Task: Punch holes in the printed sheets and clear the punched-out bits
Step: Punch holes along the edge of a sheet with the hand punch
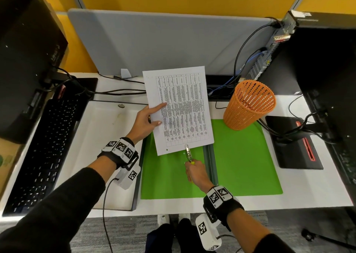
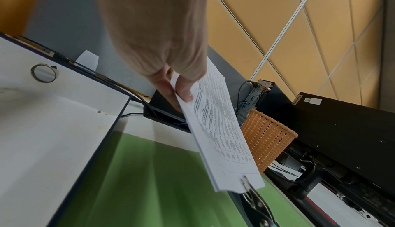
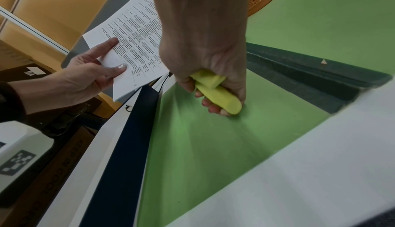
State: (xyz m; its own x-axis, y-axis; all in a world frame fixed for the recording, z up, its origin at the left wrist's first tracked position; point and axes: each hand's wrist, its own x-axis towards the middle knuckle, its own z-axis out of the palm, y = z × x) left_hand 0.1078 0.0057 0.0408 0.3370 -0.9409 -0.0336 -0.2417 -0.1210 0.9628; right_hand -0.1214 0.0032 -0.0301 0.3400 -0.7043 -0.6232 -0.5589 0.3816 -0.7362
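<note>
My left hand (image 1: 148, 119) pinches the left edge of a stack of printed sheets (image 1: 181, 108), thumb on top, holding it tilted above the desk; the same grip shows in the left wrist view (image 2: 181, 90) on the sheets (image 2: 220, 129). My right hand (image 1: 195, 171) grips the yellow handles (image 3: 215, 90) of a metal hole punch (image 1: 187, 153), whose head sits over the near edge of the sheets (image 2: 245, 182). One hole (image 1: 166, 149) shows near the sheets' near-left corner. Small white punched bits (image 1: 182, 153) lie on the green mat (image 1: 240, 156).
An orange mesh basket (image 1: 249, 104) stands at the mat's far right. A white tray (image 1: 100, 147) lies left of the mat, a black keyboard (image 1: 44, 152) beyond it. Monitors, a computer tower (image 1: 273, 46) and cables crowd both sides and the back.
</note>
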